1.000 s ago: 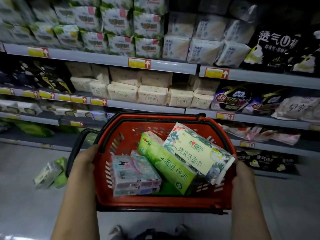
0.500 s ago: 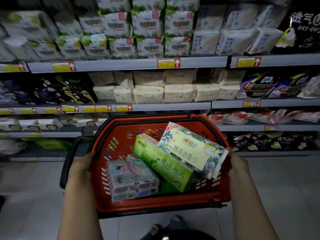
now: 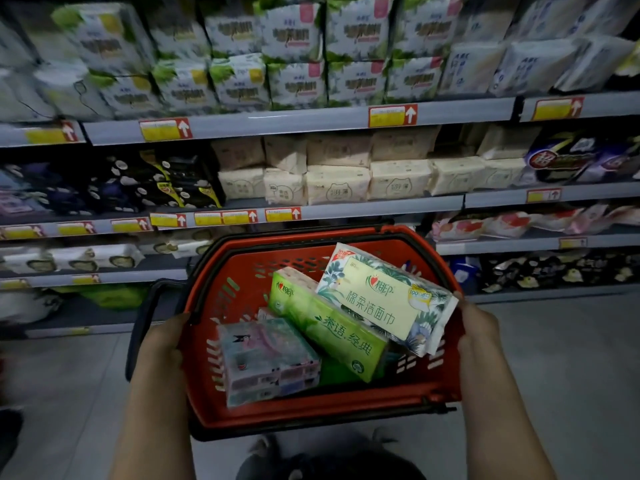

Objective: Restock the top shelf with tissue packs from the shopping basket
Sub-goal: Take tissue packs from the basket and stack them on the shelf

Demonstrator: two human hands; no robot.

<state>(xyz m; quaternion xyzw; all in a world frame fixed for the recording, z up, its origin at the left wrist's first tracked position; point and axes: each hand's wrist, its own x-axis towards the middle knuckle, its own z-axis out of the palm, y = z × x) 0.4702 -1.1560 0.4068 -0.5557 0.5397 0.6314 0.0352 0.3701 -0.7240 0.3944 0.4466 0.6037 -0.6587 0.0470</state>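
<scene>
Packs point(image 3: 384, 306) lie in the basket point(image 3: 311, 415); left hand point(image 3: 162, 344) and right hand point(image 3: 479, 327) grip its side rims; top shelf point(image 3: 277, 123) crammed to its edge

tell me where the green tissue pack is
In the head view, the green tissue pack lies tilted in the middle of the red basket, between the pastel pack on its left and the white leafy pack on its right.

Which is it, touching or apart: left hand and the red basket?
Touching. The head view shows the left hand holding the left side of the red basket, thumb lying on its rim, with no gap.
</scene>
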